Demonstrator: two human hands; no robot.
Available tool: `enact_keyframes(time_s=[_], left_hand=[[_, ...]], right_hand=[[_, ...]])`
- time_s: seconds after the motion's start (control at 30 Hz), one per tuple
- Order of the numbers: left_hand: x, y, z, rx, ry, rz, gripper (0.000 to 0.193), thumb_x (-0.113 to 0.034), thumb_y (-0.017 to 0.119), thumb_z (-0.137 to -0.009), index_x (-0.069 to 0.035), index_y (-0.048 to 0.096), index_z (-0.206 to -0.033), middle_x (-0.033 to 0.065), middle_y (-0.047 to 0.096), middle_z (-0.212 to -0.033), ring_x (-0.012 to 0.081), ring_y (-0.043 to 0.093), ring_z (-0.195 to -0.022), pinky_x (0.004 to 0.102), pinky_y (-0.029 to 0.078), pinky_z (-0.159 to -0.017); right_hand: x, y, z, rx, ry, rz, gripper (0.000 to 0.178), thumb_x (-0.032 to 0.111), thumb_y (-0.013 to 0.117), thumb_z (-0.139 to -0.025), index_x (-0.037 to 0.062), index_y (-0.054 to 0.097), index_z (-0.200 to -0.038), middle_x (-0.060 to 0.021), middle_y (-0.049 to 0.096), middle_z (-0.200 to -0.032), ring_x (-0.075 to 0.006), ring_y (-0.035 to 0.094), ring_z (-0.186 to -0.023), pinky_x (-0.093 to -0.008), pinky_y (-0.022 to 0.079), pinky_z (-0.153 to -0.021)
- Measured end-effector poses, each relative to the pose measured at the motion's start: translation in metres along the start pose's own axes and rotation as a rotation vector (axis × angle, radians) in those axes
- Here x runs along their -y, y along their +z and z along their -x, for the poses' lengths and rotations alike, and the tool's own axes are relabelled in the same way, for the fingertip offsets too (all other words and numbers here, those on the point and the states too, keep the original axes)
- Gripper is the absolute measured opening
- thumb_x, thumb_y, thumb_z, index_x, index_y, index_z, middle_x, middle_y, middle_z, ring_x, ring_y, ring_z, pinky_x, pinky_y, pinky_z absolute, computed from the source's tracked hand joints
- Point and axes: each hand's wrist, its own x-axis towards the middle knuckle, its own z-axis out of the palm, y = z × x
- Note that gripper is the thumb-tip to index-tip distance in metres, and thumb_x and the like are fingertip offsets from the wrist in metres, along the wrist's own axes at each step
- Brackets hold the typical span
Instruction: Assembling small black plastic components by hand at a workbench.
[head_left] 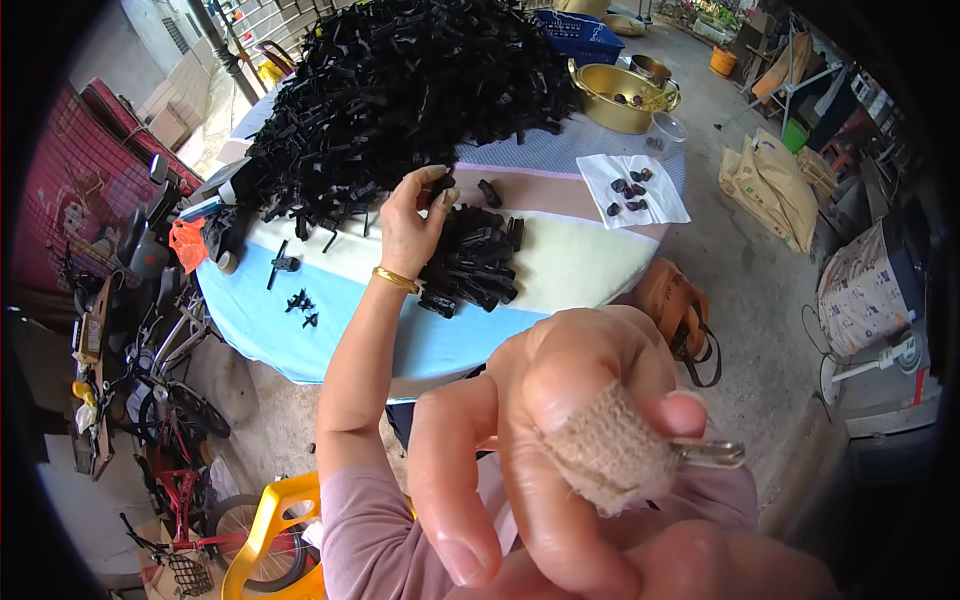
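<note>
My left hand point(410, 222), with a gold bangle point(396, 280) at the wrist, is over the table. Its thumb and finger pinch a small black piece point(439, 186), mostly hidden by the fingertips. Just right of it lies a small heap of black pieces point(475, 258), with one loose black piece point(489, 193) beyond. Large and close to the camera, my right hand point(580, 430) has its fingers curled, one wrapped in beige cloth tape point(612, 450). The end of a thin metal tool point(710, 454) sticks out beside that finger; its kind cannot be made out.
A big mound of black pieces point(400, 80) covers the table's far side. White paper point(660, 205) with several dark lumps lies right, near a gold basin point(615, 112) and blue basket point(570, 40). Bicycles point(185, 500) and a yellow chair point(265, 535) stand left; a brown bag point(672, 305) hangs right.
</note>
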Motion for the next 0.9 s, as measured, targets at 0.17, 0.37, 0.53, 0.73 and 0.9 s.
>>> enact_keyframes(time_s=[0.17,0.37,0.53,0.73,0.9], left_hand=[[-0.001,-0.003,0.000,0.031,-0.018,-0.005,0.026,-0.007,0.066,-0.075,-0.002,0.058,-0.099,0.0082,0.062,-0.087,0.0144,0.058,-0.068,0.0239,0.047,-0.064],[0.002,-0.003,-0.001,0.034,-0.022,-0.023,0.026,-0.007,0.065,-0.075,-0.002,0.058,-0.099,0.0084,0.062,-0.087,0.0145,0.058,-0.068,0.0241,0.047,-0.064],[0.003,0.004,-0.003,0.039,-0.056,-0.014,0.026,-0.006,0.066,-0.075,-0.001,0.058,-0.099,0.0094,0.062,-0.088,0.0146,0.060,-0.071,0.0243,0.048,-0.065],[-0.003,-0.001,0.000,0.062,-0.103,0.003,0.029,-0.007,0.066,-0.077,0.001,0.057,-0.103,0.0074,0.064,-0.091,0.0097,0.060,-0.076,0.0222,0.047,-0.070],[-0.001,0.002,0.000,0.065,-0.102,-0.040,0.029,-0.006,0.066,-0.076,0.000,0.057,-0.103,0.0065,0.063,-0.091,0.0090,0.060,-0.076,0.0218,0.047,-0.069]], right_hand=[[-0.002,0.002,-0.006,-0.072,-0.008,0.063,0.030,0.028,0.041,-0.092,-0.0007,0.045,-0.098,-0.0189,0.055,-0.098,-0.0246,0.046,-0.104,-0.0379,0.036,-0.087],[-0.009,-0.001,-0.009,-0.052,-0.003,-0.044,0.029,0.028,0.043,-0.091,-0.0006,0.047,-0.094,-0.0116,0.056,-0.089,-0.0236,0.047,-0.098,-0.0350,0.037,-0.082],[0.009,0.000,-0.008,-0.302,0.133,0.075,0.023,0.021,0.043,-0.093,-0.0008,0.047,-0.089,-0.0045,0.055,-0.075,-0.0115,0.053,-0.066,-0.0248,0.042,-0.061],[-0.011,0.010,-0.046,-0.501,0.047,1.189,0.013,0.002,0.048,-0.083,0.0018,0.040,-0.093,-0.0107,0.051,-0.075,-0.0190,0.051,-0.056,-0.0290,0.041,-0.053],[-0.027,0.027,-0.081,-0.746,-0.119,0.842,0.008,0.010,0.040,-0.084,0.0044,0.036,-0.079,-0.0062,0.041,-0.070,-0.0166,0.039,-0.059,-0.0253,0.036,-0.063]])
